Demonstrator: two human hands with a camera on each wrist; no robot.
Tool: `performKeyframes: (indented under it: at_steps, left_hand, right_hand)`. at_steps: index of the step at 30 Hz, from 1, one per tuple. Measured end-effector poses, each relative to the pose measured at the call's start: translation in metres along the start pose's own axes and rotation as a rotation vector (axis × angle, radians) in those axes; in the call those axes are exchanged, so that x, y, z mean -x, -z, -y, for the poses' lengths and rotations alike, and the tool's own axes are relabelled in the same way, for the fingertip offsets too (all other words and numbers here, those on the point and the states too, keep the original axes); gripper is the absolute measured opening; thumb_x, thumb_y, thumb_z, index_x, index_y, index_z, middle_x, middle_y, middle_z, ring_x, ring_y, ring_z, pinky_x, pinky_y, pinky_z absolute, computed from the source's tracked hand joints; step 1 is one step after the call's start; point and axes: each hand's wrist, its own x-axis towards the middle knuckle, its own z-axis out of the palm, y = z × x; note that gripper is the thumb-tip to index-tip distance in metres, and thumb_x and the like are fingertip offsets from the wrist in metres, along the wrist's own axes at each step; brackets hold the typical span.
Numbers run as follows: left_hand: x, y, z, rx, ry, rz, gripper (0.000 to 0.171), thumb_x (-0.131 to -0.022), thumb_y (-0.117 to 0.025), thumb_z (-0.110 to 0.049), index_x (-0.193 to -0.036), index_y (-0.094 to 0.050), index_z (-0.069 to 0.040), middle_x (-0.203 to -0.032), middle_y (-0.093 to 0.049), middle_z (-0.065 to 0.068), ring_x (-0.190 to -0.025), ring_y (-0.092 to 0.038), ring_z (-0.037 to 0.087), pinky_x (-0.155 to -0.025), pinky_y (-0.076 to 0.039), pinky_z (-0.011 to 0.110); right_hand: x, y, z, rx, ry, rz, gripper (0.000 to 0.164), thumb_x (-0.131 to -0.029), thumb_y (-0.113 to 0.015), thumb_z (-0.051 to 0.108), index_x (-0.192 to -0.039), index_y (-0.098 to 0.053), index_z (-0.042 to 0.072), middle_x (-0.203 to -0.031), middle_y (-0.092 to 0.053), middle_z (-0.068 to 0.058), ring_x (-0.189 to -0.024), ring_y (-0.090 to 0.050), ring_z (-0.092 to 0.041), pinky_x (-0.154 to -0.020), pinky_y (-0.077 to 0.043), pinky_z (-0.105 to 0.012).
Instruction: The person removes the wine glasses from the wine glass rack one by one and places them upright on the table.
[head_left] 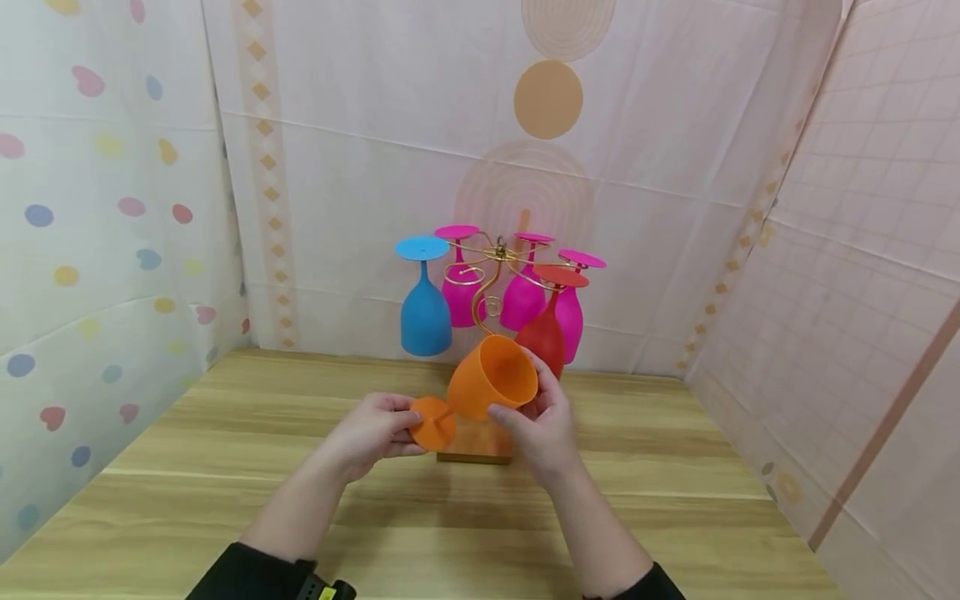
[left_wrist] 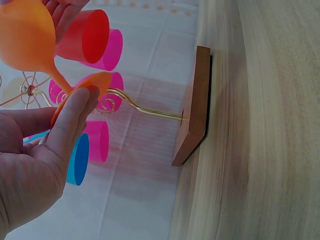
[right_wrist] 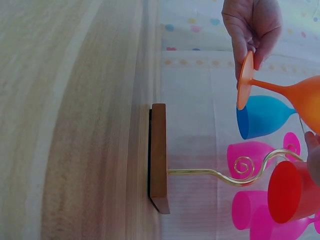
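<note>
Probably light, stiff, slightly slick plastic, the orange goblet (head_left: 474,385) suits a 2-handed hold: left hand (head_left: 373,432) pinching its foot (head_left: 435,427), right hand (head_left: 547,427) gripping its bowl (head_left: 468,382).

No word, brand or number can be read in any of the three views. A small yellow label (head_left: 327,593) stands on the black wrist device (head_left: 342,590) beside the person's left sleeve (head_left: 247,575), at the head view's lower edge; any print there is too small to make out.
</note>
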Motion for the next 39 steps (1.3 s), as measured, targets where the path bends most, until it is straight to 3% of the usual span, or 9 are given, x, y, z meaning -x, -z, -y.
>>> performKeyframes:
  at_steps: [19,25,30,39]
  left_hand:
    - [-0.004,-0.006,0.003,-0.071,-0.047,-0.008,0.037,-0.104,-0.056,-0.008,-0.131,-0.055,0.018,-0.117,-0.068,0.025,-0.098,-0.072,0.032,-0.088,-0.058,0.045]
    - [-0.001,-0.006,0.001,-0.099,-0.071,-0.019,0.046,-0.105,-0.058,-0.018,-0.14,-0.051,0.012,-0.132,-0.062,0.023,-0.112,-0.068,0.031,-0.094,-0.055,0.042]
    - [0.0,-0.007,-0.001,-0.188,-0.109,-0.002,0.051,-0.105,-0.059,-0.025,-0.144,-0.05,0.008,-0.14,-0.057,0.021,-0.123,-0.06,0.033,-0.102,-0.05,0.046]
    - [0.002,-0.008,-0.005,-0.36,-0.174,-0.054,0.049,-0.103,-0.062,-0.032,-0.14,-0.057,0.0,-0.133,-0.063,0.014,-0.122,-0.06,0.035,-0.102,-0.05,0.05]
  right_hand:
    - [0.001,0.009,0.01,0.07,0.028,-0.018,0.059,-0.091,-0.073,0.0,-0.144,-0.047,0.006,-0.137,-0.053,-0.02,-0.119,-0.058,-0.034,-0.099,-0.054,-0.041]
    - [0.002,0.015,0.021,0.078,0.05,-0.024,0.059,-0.09,-0.074,-0.001,-0.143,-0.048,0.0,-0.131,-0.057,-0.022,-0.111,-0.062,-0.029,-0.095,-0.056,-0.038]
    - [0.002,0.022,0.03,0.113,0.052,-0.032,0.055,-0.091,-0.072,0.0,-0.141,-0.05,0.0,-0.129,-0.058,-0.022,-0.111,-0.063,-0.031,-0.095,-0.056,-0.039]
    - [0.0,0.038,0.043,0.184,0.02,-0.05,0.051,-0.091,-0.071,0.003,-0.139,-0.054,0.001,-0.123,-0.063,-0.017,-0.106,-0.065,-0.03,-0.092,-0.058,-0.039]
